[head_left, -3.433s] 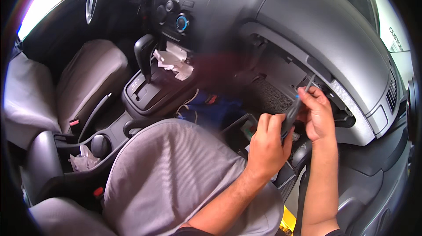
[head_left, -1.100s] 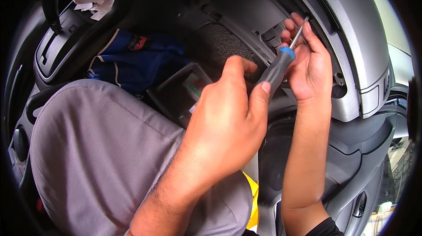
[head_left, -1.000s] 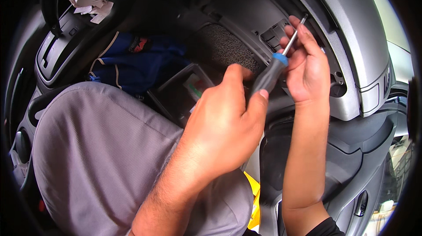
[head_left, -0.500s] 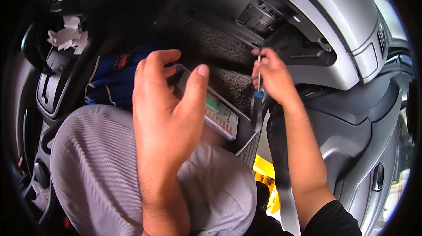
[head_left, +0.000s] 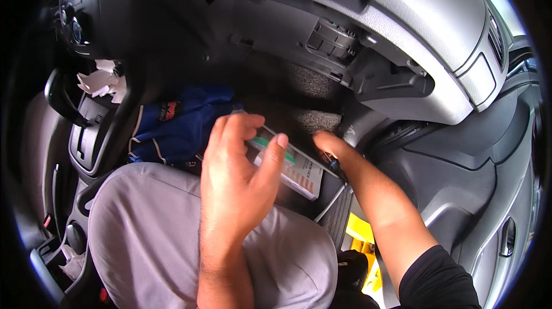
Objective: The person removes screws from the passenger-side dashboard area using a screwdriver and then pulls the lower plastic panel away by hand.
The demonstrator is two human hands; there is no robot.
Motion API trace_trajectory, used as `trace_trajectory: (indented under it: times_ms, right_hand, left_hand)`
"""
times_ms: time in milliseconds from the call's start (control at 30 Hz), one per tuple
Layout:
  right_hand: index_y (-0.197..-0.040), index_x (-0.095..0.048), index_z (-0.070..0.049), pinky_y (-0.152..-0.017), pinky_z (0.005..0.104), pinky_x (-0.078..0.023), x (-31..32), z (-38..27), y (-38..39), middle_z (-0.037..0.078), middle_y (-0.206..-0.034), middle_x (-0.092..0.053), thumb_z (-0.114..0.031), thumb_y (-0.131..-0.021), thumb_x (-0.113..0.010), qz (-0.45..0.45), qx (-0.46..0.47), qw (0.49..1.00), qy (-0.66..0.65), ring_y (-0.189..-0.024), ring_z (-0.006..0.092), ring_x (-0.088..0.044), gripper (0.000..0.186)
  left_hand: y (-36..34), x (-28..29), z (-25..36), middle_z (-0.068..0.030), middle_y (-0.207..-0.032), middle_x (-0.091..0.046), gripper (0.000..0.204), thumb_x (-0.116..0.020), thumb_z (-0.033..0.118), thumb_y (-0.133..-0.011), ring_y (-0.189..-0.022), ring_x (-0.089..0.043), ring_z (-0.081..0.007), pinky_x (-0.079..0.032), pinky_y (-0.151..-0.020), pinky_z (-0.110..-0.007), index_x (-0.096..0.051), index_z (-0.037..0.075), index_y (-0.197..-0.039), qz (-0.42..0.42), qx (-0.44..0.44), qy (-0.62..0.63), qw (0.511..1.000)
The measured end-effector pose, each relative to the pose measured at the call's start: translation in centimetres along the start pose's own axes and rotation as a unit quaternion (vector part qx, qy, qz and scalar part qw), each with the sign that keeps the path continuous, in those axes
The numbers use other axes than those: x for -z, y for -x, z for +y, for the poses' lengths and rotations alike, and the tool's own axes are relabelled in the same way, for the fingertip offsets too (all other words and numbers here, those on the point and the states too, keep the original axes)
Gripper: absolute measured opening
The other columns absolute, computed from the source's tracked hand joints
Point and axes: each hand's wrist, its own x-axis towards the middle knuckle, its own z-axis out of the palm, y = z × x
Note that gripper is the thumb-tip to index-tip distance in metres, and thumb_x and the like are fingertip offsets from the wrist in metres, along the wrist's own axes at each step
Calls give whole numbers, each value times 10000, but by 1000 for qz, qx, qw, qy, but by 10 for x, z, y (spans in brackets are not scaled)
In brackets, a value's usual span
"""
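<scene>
My left hand (head_left: pixel 236 176) is open and holds nothing, its fingers loosely bent above the grey seat cushion (head_left: pixel 138 228) and in front of a dark tray (head_left: pixel 333 191) in the passenger footwell. In the tray lies a flat printed white box (head_left: pixel 305 182) with a green item (head_left: pixel 282 153). My right hand (head_left: pixel 330 148) is down at the tray's right, closed on a dark-handled screwdriver (head_left: pixel 335 164), largely hidden by the hand and forearm. Above both hands is the open recess of the dashboard (head_left: pixel 270 15), with a slotted plastic panel (head_left: pixel 330 41).
A blue cloth (head_left: pixel 167 125) lies in the footwell. At left are the gear lever (head_left: pixel 63 105), crumpled white paper (head_left: pixel 103 84) and the centre console (head_left: pixel 83 142). The dashboard's silver edge (head_left: pixel 448 79) overhangs from upper right. A door (head_left: pixel 471 194) borders the right; something yellow (head_left: pixel 362 234) shows below.
My right hand has come down from the dashboard recess to the tray with the screwdriver. My left hand has let go of the screwdriver's handle and moved left, its fingers apart.
</scene>
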Motion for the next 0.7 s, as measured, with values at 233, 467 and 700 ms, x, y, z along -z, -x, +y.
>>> trace_trajectory:
  times_ms: [233,467,700]
  right_hand:
    - [-1172,-692,-34,-987,512,-521,-33,10,-37,252,-1228,-688,-191,-970,-535,88,32,991,93,-1155,439,-660,300]
    - [-1281,-619,-40,-978,454,-530,-31,11,15,237,-1167,-687,-228,-1002,-621,315,338,886,-44,-1108,391,-673,336]
    - [-1240,-630,-21,-913,366,-554,-17,71,132,156,-1204,-675,-112,-970,-657,318,238,877,-271,-1086,257,-674,286]
  left_hand:
    - [-4,-20,-10,-136,-1093,-662,293,-755,110,-913,-1058,-681,-229,-556,-898,-358,-643,-50,-1131,-135,-3,-13,991]
    - [-23,-47,-61,-126,-1035,-657,376,-747,201,-934,-948,-670,-196,-557,-834,-370,-592,-34,-1183,-16,75,-11,997]
    - [-138,-103,34,-135,-1243,-538,700,-493,639,-1005,-1107,-565,-265,-439,-1014,-450,-479,-3,-1284,217,164,558,784]
